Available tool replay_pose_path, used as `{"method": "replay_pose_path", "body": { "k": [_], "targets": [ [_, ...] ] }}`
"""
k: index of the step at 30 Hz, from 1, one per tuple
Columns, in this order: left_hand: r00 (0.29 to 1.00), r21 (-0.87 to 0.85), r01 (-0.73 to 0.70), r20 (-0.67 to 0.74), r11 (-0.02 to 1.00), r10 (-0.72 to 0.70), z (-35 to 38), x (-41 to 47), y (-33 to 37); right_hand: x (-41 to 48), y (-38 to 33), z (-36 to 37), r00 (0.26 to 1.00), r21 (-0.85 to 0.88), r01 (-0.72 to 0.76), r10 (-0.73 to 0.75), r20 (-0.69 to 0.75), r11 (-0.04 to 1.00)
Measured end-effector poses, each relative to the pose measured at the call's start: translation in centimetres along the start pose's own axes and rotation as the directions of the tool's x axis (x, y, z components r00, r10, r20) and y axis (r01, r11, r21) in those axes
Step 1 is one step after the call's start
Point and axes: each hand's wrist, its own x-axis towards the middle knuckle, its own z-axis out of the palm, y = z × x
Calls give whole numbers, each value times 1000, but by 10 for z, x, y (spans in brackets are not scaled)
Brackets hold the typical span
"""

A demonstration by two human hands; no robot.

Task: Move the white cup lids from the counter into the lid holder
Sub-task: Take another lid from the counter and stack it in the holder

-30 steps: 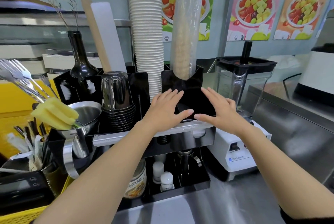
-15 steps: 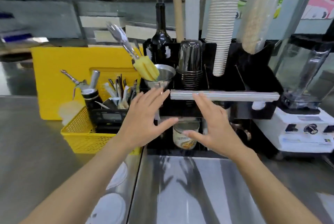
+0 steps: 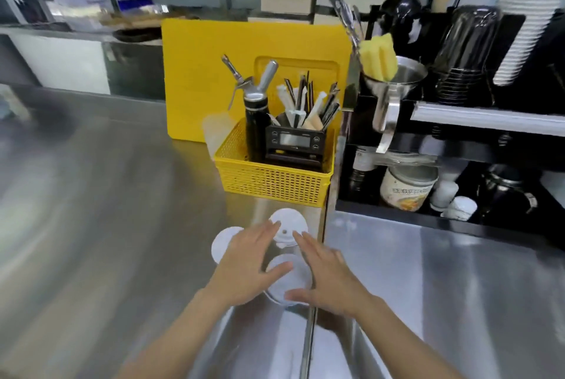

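Note:
Three white cup lids lie flat on the steel counter just in front of a yellow basket. One lid is farthest, one sits to the left, and the nearest lies between my hands. My left hand hovers over the left lid with fingers spread, thumb over the nearest lid. Fingers apart, my right hand is over the right side of the nearest lid. Neither hand holds anything. The black holder rack stands at the right.
The yellow basket holds a cream whipper, a scale and straws. A yellow board leans behind it. The rack carries a funnel with sponge, black cups, white cups and a jar. A counter seam runs toward me.
The view swung left and down from the rack to the counter. Both hands came down from the rack's front to just above the lids.

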Motion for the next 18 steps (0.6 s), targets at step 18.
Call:
{"method": "replay_pose_path", "body": {
  "k": [18],
  "targets": [
    [993, -242, -52, 92, 969, 76, 18, -9, 5, -24, 4, -4, 961, 83, -126, 143, -236, 989]
  ]
}}
